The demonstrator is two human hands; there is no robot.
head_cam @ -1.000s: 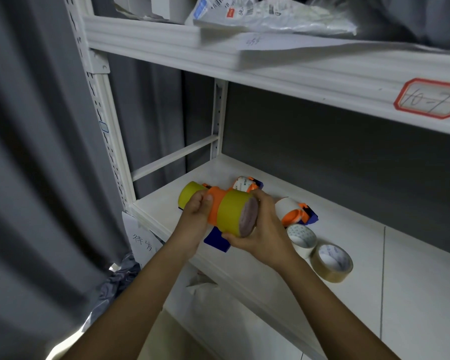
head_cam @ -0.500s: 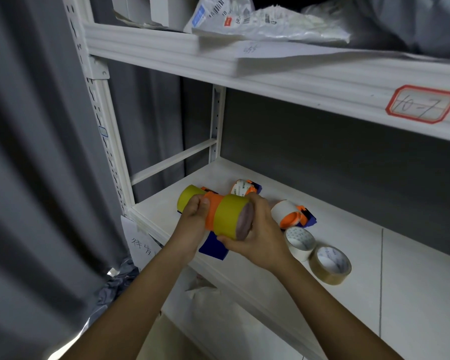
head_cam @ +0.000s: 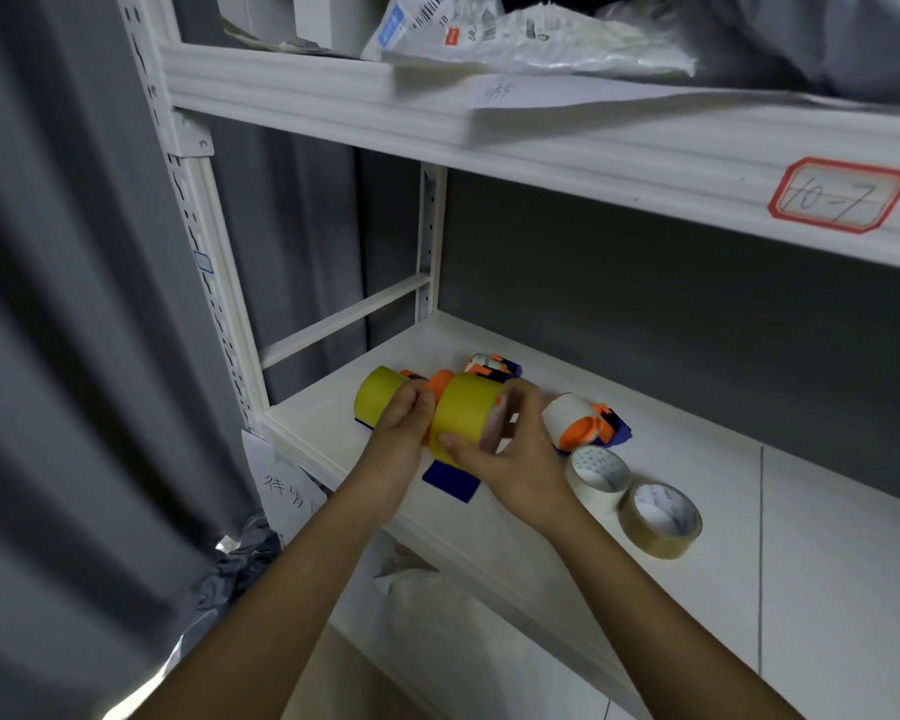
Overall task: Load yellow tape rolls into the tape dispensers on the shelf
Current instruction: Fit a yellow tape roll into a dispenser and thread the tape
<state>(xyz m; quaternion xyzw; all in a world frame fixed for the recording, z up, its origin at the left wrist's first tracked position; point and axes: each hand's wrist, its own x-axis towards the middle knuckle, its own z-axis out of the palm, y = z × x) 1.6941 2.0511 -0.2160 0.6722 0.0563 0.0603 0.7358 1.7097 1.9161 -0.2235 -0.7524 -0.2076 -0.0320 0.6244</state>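
White metal shelving fills my head view: the lower shelf (head_cam: pixel 697 491) carries everything, the upper shelf (head_cam: pixel 567 142) bears a red-bordered label (head_cam: pixel 838 195) reading 10-7, with plastic mail bags (head_cam: pixel 515 39) on top. Grey curtain (head_cam: pixel 74 304) hangs along the left of the rack; dark wall behind.

Left hand (head_cam: pixel 404 439) grips the orange and blue tape dispenser (head_cam: pixel 440 392), fingers curled round its middle. Right hand (head_cam: pixel 515 454) holds the near yellow tape roll (head_cam: pixel 463 415), fingers clamped on it, thumb under its rim. I see the roll pressed against the dispenser, just above the front of the shelf. A second yellow tape roll (head_cam: pixel 380 400) shows beyond the left hand; whether it is mounted, I cannot tell.

Further right lie a dispenser with white tape (head_cam: pixel 583 423), a white roll (head_cam: pixel 596 475) and a brown roll (head_cam: pixel 660 519), the two rolls touching. Another dispenser (head_cam: pixel 492 365) sits behind the hands. A handwritten paper note (head_cam: pixel 287 493) hangs at the shelf's front corner.
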